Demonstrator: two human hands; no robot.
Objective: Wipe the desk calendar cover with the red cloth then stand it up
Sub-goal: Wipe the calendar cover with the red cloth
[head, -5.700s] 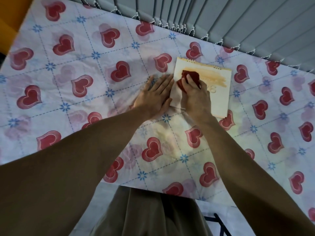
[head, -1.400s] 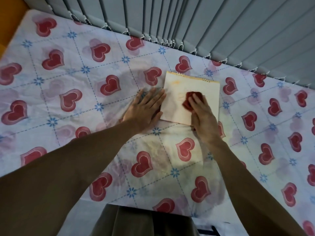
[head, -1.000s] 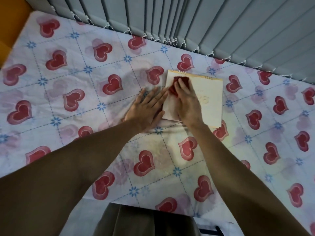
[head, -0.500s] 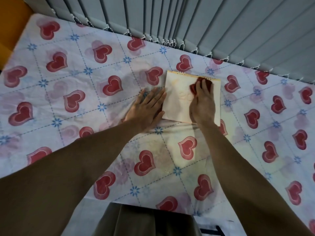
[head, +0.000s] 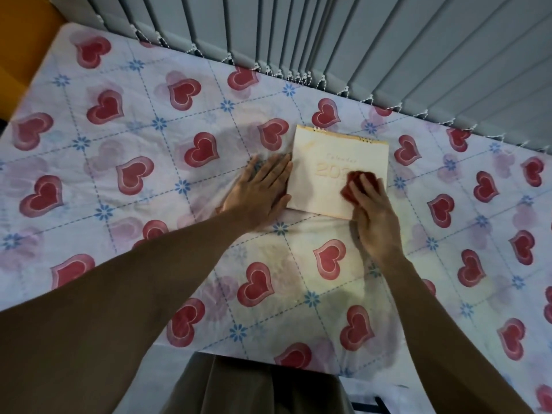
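The cream desk calendar (head: 325, 171) lies flat on the heart-print tablecloth (head: 134, 174), its spiral binding at the far edge. A small red cloth (head: 355, 180) sits on the cover's lower right part, over the end of the printed year. My right hand (head: 375, 213) presses down on the cloth with its fingers, covering much of it. Flat on the tablecloth, fingers spread, my left hand (head: 260, 192) touches the calendar's left edge.
Grey vertical blinds (head: 358, 40) hang just behind the table's far edge, their chain weights close to the calendar's binding. An orange wall (head: 18, 49) is at the far left. The table's near edge runs just above my lap (head: 254, 386).
My right hand has slid the red cloth from the calendar's top right edge down to the lower right of the cover. The left hand has stayed in place.
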